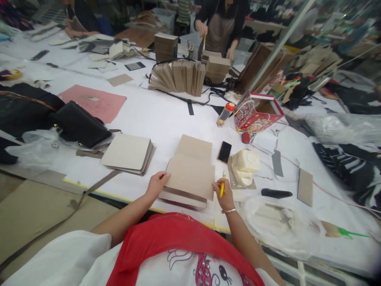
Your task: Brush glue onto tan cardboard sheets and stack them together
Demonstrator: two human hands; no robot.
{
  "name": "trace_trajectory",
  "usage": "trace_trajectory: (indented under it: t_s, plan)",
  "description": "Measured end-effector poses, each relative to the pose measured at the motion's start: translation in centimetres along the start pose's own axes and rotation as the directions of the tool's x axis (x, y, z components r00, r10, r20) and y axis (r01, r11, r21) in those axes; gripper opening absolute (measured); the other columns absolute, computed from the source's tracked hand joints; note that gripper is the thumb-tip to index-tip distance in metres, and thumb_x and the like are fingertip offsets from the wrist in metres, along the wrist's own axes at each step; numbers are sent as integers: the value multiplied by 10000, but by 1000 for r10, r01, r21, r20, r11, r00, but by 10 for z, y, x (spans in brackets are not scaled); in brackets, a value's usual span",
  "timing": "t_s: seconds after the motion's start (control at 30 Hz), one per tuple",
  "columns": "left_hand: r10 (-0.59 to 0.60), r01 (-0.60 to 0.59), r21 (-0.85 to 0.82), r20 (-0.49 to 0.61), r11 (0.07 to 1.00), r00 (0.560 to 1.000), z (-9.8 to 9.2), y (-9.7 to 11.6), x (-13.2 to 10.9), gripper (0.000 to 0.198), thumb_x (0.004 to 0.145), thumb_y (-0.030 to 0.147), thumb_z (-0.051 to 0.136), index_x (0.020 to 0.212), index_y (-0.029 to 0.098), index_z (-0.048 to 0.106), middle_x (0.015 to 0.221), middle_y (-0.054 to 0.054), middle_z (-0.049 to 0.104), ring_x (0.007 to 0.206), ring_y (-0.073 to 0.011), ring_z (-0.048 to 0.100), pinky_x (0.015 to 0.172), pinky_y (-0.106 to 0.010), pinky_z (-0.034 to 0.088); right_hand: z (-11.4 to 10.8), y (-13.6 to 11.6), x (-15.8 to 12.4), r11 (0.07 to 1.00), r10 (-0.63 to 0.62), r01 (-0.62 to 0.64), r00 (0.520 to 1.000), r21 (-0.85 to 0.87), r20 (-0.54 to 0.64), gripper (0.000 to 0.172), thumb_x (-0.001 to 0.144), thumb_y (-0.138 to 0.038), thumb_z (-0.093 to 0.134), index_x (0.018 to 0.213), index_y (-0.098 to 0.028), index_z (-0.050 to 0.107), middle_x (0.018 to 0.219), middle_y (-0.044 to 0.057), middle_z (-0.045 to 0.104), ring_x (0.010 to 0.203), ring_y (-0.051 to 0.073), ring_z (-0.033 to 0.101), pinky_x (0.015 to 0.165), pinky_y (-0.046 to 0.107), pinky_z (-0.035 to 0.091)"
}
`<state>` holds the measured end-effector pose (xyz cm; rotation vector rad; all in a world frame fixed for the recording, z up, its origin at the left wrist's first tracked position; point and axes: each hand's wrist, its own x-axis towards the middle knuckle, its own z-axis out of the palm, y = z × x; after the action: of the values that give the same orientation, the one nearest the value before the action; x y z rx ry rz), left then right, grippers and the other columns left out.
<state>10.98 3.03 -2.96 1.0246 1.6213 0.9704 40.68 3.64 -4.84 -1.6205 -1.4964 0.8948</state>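
Observation:
A tan cardboard panel [190, 176] lies in front of me, above a stack of similar boards [184, 198] at the table's near edge. Another board [195, 147] sticks out beyond its far side. My left hand [159, 183] pinches the panel's left edge between thumb and fingers. At the right edge, my right hand [224, 192] is closed around a slim yellow-handled tool [222, 189], its fingers also at the panel's corner. Whether the tool is a brush or a pen I cannot tell. To the left sits a pile of pale boards [127, 151].
Right of the boards are a black phone [224, 151], a cream block [245, 161] on card and a red patterned paper bag [257, 113]. A black bag [81, 123] lies at left. Fanned brown panels [178, 77] stand farther back, near a co-worker [220, 29].

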Motion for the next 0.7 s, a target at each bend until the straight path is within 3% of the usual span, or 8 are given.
trace_trajectory:
  t_s: [0.13,0.23,0.7]
  plan:
    - [93,-95,376,23,922,995,-14,-20,-4,337,770,451,463,688,169,629,692,-12,615,702,-143,531,648,-234,391,10,4,-10,990,21,-17,999,-143,26,277,781,-441,472,918,-208,411,747,26,591,668,168,580,649,302,453]
    - [91,-103,498,50,861,995,-19,-29,2,357,772,450,450,622,172,617,643,-12,609,663,-142,525,619,-232,361,20,0,-11,967,43,-34,999,-253,30,270,792,-443,436,923,-207,426,755,26,592,649,174,581,618,291,433]
    - [-13,0,453,26,891,1000,-19,-46,24,359,700,485,502,555,167,582,531,13,562,567,-133,496,538,-231,322,37,5,-7,929,61,-55,998,-365,6,256,778,-415,413,915,-202,448,726,23,581,589,179,572,533,268,391]
